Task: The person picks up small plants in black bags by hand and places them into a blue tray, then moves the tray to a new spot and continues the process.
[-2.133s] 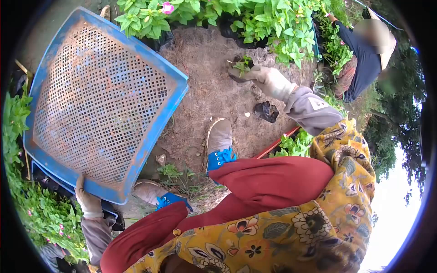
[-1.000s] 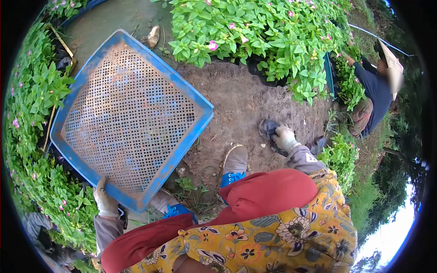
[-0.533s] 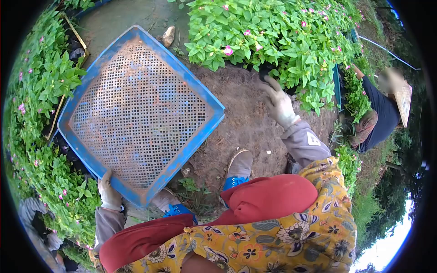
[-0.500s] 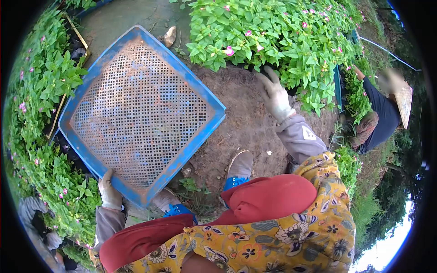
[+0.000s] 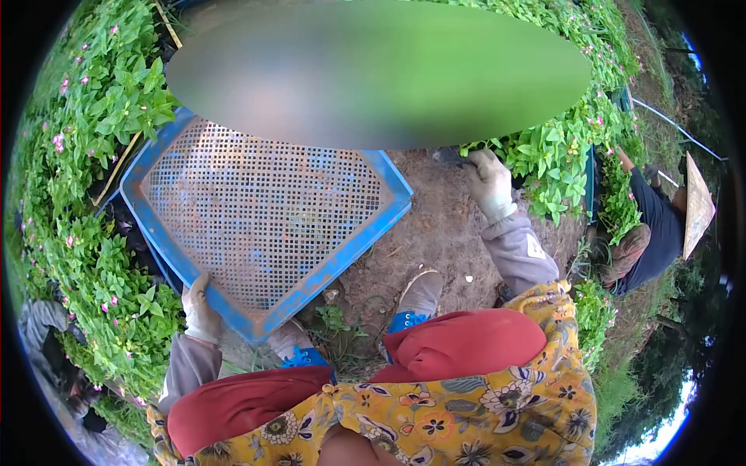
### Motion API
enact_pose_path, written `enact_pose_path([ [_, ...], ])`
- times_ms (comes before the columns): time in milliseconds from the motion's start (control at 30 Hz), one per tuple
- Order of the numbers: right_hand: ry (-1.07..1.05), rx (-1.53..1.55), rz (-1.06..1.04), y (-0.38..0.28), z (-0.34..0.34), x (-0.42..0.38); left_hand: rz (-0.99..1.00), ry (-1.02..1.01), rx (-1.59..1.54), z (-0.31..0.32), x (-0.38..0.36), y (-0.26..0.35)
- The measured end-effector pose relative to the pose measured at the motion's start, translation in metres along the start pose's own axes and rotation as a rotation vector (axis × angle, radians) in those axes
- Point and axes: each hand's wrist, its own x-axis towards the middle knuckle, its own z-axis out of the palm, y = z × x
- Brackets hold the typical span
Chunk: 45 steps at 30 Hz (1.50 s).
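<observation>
A blue square tray (image 5: pixel 264 210) with a mesh bottom lies in front of me, smeared with soil; a blurred oval covers its top part. My left hand (image 5: pixel 200 311), in a pale glove, grips its lower left rim, thumb on top. On the right, my right hand (image 5: pixel 489 182), gloved too, has its fingers curled round the edge of a dark plant pot (image 5: pixel 447 156) beside the flowering plants (image 5: pixel 548 171). Most of that pot is hidden by the blur.
Bare soil (image 5: pixel 435 225) lies between the tray and the right plants. More pink-flowered plants (image 5: pixel 116 303) line the left side. At the right a person (image 5: pixel 660 225) in a conical hat crouches; another person (image 5: pixel 47 334) shows at the lower left. My shoes (image 5: pixel 420 295) rest on the soil.
My right hand has closed on the edge of a dark pot, after reaching with spread fingers at the plants. The view has shifted slightly; my left hand stays on the tray rim.
</observation>
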Motion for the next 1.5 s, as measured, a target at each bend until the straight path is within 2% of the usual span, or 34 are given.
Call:
enact_pose_path([
  [133,-0.012,0.173,-0.017,-0.065,-0.033,-0.014,-0.110,-0.043,-0.120,0.025,0.004,0.012],
  [233,-0.307,0.282,0.027,-0.130,-0.010,-0.021,-0.155,-0.082,-0.171,0.014,0.015,0.002],
  [300,-0.417,0.419,-0.129,-0.161,0.018,-0.028,-0.284,-0.119,-0.118,0.019,0.010,0.004],
  [367,-0.467,0.527,-0.297,-0.192,0.053,-0.034,-0.275,-0.140,-0.089,0.021,-0.002,0.018],
  [467,-0.579,0.561,-0.510,-0.241,0.099,-0.042,-0.331,-0.196,-0.189,0.016,0.007,0.019],
  [533,-0.747,0.464,-0.671,-0.266,0.116,-0.053,-0.412,-0.296,-0.286,0.014,0.013,0.012],
  [633,-0.844,0.385,-0.900,-0.286,0.130,-0.079,-0.799,-0.439,-0.424,0.013,-0.005,0.027],
  [667,-0.856,0.380,-0.910,-0.290,0.135,-0.086,-0.298,-0.472,0.010,-0.002,0.005,-0.012],
  [733,-0.882,0.354,-0.929,-0.290,0.143,-0.099,-0.038,-0.521,0.490,0.000,-0.018,0.008],
  [767,-0.787,0.409,-0.945,-0.281,0.145,-0.103,0.427,-0.698,0.777,-0.009,-0.012,-0.002],
  [833,-0.953,0.546,-0.843,-0.276,0.110,-0.076,-0.600,-0.434,-0.309,-0.003,0.009,-0.029],
  [867,-0.797,0.705,-0.792,-0.269,0.103,-0.071,-0.566,-0.479,-0.352,-0.013,0.015,-0.041],
  [900,-0.757,0.761,-0.634,-0.261,0.089,-0.058,-0.532,-0.513,-0.396,-0.023,0.020,-0.049],
  [967,-0.342,0.779,-0.367,-0.226,0.082,-0.029,-0.505,-0.448,-0.323,-0.027,0.027,-0.046],
  [1033,-0.009,0.588,-0.015,-0.166,0.082,-0.007,-0.498,-0.409,-0.304,-0.033,0.029,-0.044],
  [1100,0.237,0.203,0.071,-0.109,0.081,0.011,-0.515,-0.411,-0.330,-0.039,0.029,-0.042],
  [1167,0.207,0.131,0.130,-0.078,0.084,0.023,-0.552,-0.416,-0.370,-0.036,0.018,-0.030],
  [1200,0.166,0.162,0.092,-0.074,0.086,0.031,-0.542,-0.418,-0.364,-0.033,0.016,-0.026],
  [1300,-0.050,-0.136,0.117,-0.074,0.104,0.046,-0.544,-0.361,-0.291,-0.049,0.033,-0.052],
  [1333,0.044,-0.145,0.024,-0.072,0.108,0.049,-0.547,-0.342,-0.298,-0.047,0.030,-0.050],
  [1367,0.050,-0.173,0.011,-0.064,0.115,0.052,-0.549,-0.324,-0.306,-0.044,0.028,-0.048],
  [1400,0.055,-0.203,-0.003,-0.053,0.121,0.054,-0.418,-0.444,-0.153,-0.038,0.019,-0.038],
  [1500,0.060,-0.231,-0.057,-0.032,0.129,0.066,-0.468,-0.389,-0.312,-0.037,0.018,-0.039],
])
